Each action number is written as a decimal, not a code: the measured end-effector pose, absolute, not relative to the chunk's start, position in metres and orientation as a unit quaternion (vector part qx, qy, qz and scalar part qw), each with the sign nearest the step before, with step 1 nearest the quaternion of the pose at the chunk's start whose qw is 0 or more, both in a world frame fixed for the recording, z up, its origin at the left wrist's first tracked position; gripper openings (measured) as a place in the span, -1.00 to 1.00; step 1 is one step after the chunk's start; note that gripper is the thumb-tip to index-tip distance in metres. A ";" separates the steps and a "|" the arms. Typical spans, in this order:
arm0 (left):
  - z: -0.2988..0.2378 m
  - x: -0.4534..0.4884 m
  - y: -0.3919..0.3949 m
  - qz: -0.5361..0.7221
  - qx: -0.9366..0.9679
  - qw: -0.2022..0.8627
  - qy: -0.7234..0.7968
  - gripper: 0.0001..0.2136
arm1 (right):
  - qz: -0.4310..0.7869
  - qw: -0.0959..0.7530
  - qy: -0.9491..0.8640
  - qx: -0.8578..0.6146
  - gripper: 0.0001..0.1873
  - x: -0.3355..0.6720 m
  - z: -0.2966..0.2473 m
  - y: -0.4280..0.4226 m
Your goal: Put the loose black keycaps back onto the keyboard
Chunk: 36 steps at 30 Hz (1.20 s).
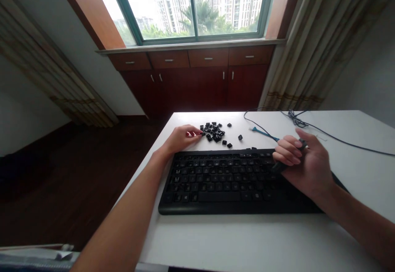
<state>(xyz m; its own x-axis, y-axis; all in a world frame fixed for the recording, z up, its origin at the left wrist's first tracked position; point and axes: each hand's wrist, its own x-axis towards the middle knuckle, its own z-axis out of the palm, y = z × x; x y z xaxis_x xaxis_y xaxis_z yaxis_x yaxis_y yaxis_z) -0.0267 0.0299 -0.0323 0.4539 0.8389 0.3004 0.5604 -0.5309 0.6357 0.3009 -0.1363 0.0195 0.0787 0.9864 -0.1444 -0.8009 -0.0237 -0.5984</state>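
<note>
A black keyboard (228,181) lies on the white table (247,243) in front of me. Behind it sits a loose pile of black keycaps (214,132), with a few stray ones beside it. My left hand (182,138) reaches to the left edge of that pile, fingers pinched on a keycap. My right hand (300,159) hovers over the keyboard's right end, fingers curled around a dark pen-like tool (288,156) that points down at the keys.
A blue-handled tool (262,132) lies behind the keyboard. A dark cable (339,138) runs across the back right of the table. Beyond the table are wooden cabinets (197,78) under a window, curtains on both sides, and dark floor to the left.
</note>
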 end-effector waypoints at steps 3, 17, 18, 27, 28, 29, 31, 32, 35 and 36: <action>-0.029 -0.027 0.029 0.299 0.822 0.233 0.426 -0.70 | 0.663 0.684 -0.144 -0.268 -0.59 0.303 0.019 -0.136; 0.013 0.007 -0.007 0.254 0.851 0.223 0.402 -0.73 | 0.680 0.692 -0.123 -0.207 -0.61 0.309 0.015 -0.133; 0.015 0.009 -0.009 0.261 0.842 0.242 0.406 -0.71 | 0.682 0.690 -0.127 -0.207 -0.60 0.311 0.014 -0.132; 0.034 0.051 -0.051 0.239 0.774 0.514 0.282 -0.66 | 0.672 0.687 -0.160 -0.226 -0.62 0.319 0.005 -0.126; 0.032 0.057 -0.056 0.234 0.765 0.538 0.266 -0.67 | 0.672 0.689 -0.151 -0.225 -0.62 0.319 0.005 -0.126; 0.029 0.062 -0.061 0.230 0.754 0.562 0.250 -0.67 | 0.671 0.690 -0.150 -0.225 -0.63 0.318 0.006 -0.126; 0.024 0.072 -0.071 0.228 0.726 0.609 0.225 -0.66 | 0.664 0.690 -0.165 -0.238 -0.63 0.315 0.007 -0.126; 0.021 0.077 -0.075 0.229 0.711 0.629 0.218 -0.66 | 0.657 0.688 -0.177 -0.253 -0.63 0.314 0.008 -0.126; 0.013 0.089 -0.087 0.238 0.661 0.677 0.218 -0.64 | 0.618 0.682 -0.221 -0.323 -0.63 0.306 0.014 -0.129; 0.011 0.092 -0.091 0.241 0.643 0.692 0.223 -0.63 | 0.600 0.673 -0.249 -0.354 -0.63 0.304 0.017 -0.131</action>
<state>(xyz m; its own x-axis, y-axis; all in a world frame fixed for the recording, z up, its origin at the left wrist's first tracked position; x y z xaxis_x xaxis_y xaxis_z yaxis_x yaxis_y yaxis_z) 0.0924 -0.0909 0.0111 0.7847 0.6199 0.0011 -0.0473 0.0582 0.9972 0.3035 -0.1311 0.0168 0.1563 0.9837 -0.0891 -0.6307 0.0300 -0.7754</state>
